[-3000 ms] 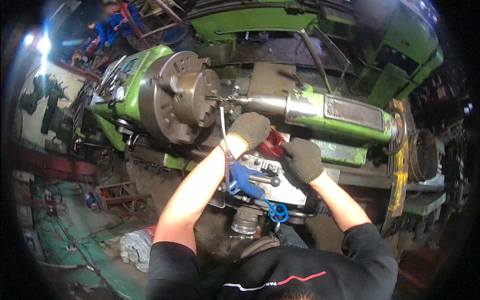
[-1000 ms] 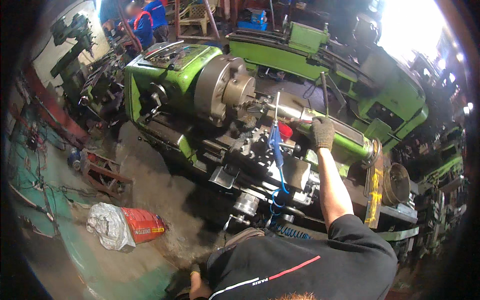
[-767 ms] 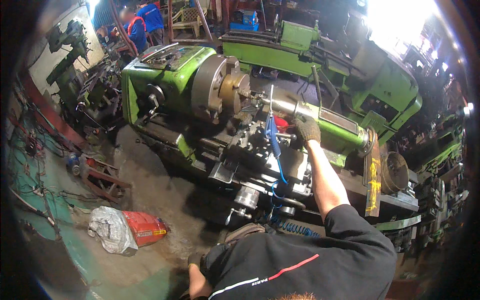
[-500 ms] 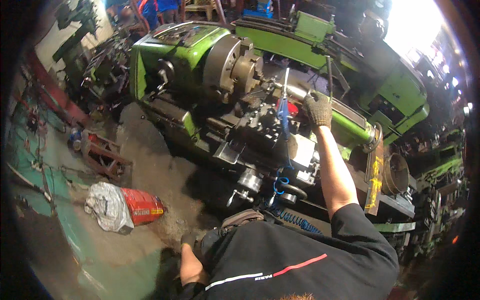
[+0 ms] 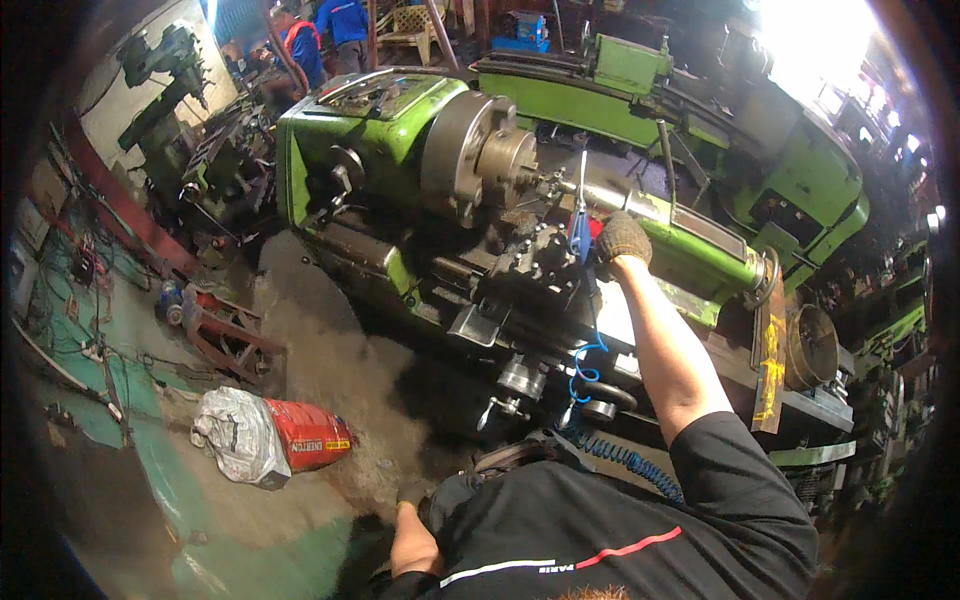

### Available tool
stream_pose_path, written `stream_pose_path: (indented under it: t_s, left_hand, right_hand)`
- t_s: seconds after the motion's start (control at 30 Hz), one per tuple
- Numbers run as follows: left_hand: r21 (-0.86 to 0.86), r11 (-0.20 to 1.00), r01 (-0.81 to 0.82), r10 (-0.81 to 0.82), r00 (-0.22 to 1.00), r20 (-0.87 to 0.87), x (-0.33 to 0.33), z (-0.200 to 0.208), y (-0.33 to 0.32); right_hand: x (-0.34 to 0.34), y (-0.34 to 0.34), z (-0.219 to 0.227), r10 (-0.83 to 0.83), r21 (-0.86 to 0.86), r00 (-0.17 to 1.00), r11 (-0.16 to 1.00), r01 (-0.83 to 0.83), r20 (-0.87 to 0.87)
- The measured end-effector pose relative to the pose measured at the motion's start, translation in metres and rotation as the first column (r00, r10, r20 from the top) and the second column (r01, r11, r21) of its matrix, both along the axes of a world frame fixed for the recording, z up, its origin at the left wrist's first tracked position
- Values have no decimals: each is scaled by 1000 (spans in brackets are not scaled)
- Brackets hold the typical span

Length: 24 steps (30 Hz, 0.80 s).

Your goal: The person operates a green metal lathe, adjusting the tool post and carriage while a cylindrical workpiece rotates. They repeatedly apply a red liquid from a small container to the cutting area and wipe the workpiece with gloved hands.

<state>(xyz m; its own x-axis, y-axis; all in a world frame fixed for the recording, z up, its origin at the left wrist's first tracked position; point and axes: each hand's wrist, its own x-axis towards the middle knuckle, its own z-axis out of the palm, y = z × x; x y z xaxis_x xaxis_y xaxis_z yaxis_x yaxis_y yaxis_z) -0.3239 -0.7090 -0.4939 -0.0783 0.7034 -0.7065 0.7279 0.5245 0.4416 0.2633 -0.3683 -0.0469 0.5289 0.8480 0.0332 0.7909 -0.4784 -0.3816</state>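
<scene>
My right hand (image 5: 623, 240), in a dark knitted glove, is over the carriage of a green lathe (image 5: 395, 105), next to the tool post (image 5: 540, 255). Its fingers curl under in a rounded fist; what they hold is hidden. Just left of it a blue air blow gun (image 5: 580, 235) stands upright, its thin nozzle up, a blue hose trailing down. A red part (image 5: 597, 228) shows between gun and glove. Beyond the hand lies the shiny tailstock quill (image 5: 610, 197). Low at my side is my gloved left hand (image 5: 412, 492), its fingers not visible.
The large chuck (image 5: 465, 155) is at the lathe's left end. Crank handles (image 5: 500, 408) and a coiled blue hose (image 5: 625, 460) are near my body. A red and white sack (image 5: 300, 435) and a rusty frame (image 5: 225, 330) lie on the floor. Two people (image 5: 345, 25) stand far back.
My right hand has moved left and nearer, from beside the quill to next to the blow gun. The view has shifted, and the scene sits lower and further right.
</scene>
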Motion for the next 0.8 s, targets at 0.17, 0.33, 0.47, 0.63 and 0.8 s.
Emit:
stream_pose_path:
  t_s: [0.17, 0.33, 0.47, 0.63, 0.8]
  left_hand:
    - [-40, 997, 65, -65, 998, -20, -17, -17, -12]
    - [-206, 973, -103, 116, 992, 53, -6, 0, -9]
    - [-260, 877, -403, 447, 885, 134, -12, 14, -20]
    - [-202, 963, -178, 179, 984, -11, 1, 35, -24]
    - [4, 987, 158, -157, 984, -80, 4, 49, -54]
  right_hand:
    - [-5, -2, -1, 15, -22, 1000, 1000, -15, -15]
    - [-1, -6, 9, -39, -126, 994, 992, 26, -106]
    - [3, -4, 6, -55, -93, 983, 995, 39, -178]
    - [-2, -19, 20, 19, -52, 978, 998, -30, -207]
    - [-7, -3, 5, 73, -44, 951, 995, -90, -301]
